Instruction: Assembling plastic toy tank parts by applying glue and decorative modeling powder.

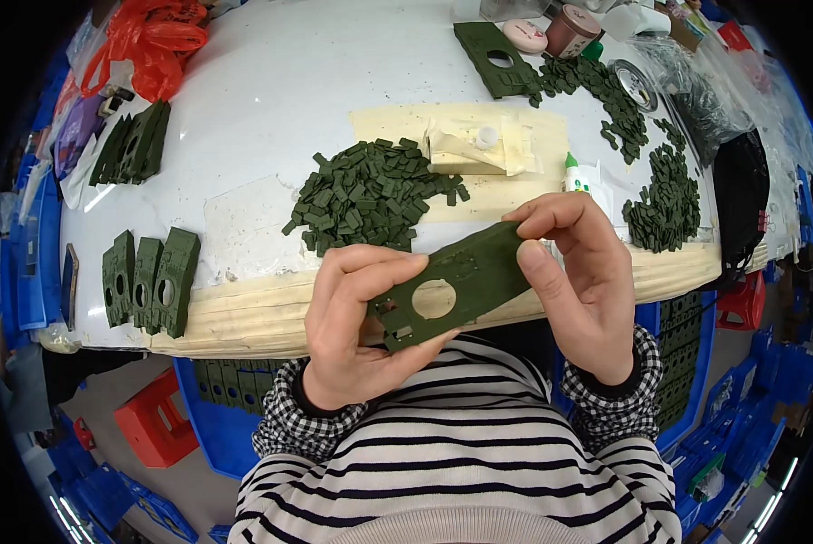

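A dark green plastic tank hull plate [479, 281] with a round hole is held up, tilted, over the table's front edge. Fingers above and thumb below, my left hand [338, 326] grips its left end. At the upper right corner, my right hand [588, 281] pinches the plate between thumb and forefinger; whether a small piece is also between them is hidden. Just beyond the plate lies a heap of small green plastic pieces [365, 195]. A white glue bottle with a green tip [574, 174] is partly hidden behind my right hand.
Similar green plates [175, 281] stand at the left, with more behind them [134, 145]. A small box [474, 154] sits beyond the heap. Other piles of pieces [665, 199] lie at the right, near a single plate [497, 59]. Blue trays [220, 435] with plates are below the table.
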`<move>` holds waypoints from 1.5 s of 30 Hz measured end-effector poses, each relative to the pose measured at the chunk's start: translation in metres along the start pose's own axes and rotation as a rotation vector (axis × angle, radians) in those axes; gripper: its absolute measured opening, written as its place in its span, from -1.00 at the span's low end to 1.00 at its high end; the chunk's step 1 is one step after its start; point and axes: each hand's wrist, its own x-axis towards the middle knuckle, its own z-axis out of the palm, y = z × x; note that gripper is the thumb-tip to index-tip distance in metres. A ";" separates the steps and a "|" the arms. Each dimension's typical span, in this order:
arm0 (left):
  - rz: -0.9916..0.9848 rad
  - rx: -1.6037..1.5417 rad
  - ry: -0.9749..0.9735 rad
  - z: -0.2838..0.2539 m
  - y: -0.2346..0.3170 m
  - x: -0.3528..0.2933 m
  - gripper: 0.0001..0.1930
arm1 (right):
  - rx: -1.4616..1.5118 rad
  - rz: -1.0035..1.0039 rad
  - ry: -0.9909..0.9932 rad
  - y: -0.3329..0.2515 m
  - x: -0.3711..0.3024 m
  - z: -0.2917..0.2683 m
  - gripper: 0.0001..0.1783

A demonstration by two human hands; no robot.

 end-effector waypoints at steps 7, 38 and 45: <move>-0.216 -0.035 0.364 -0.028 -0.012 -0.021 -0.32 | -0.432 -0.224 -0.052 0.000 -0.003 0.009 -0.88; -0.212 -0.360 0.391 -0.031 -0.013 -0.028 -0.21 | -0.198 -0.024 -0.134 -0.008 0.007 0.010 -0.89; -0.352 -0.969 -0.012 -0.012 0.001 -0.013 -0.15 | -0.063 -0.027 0.098 -0.037 -0.013 -0.013 -0.85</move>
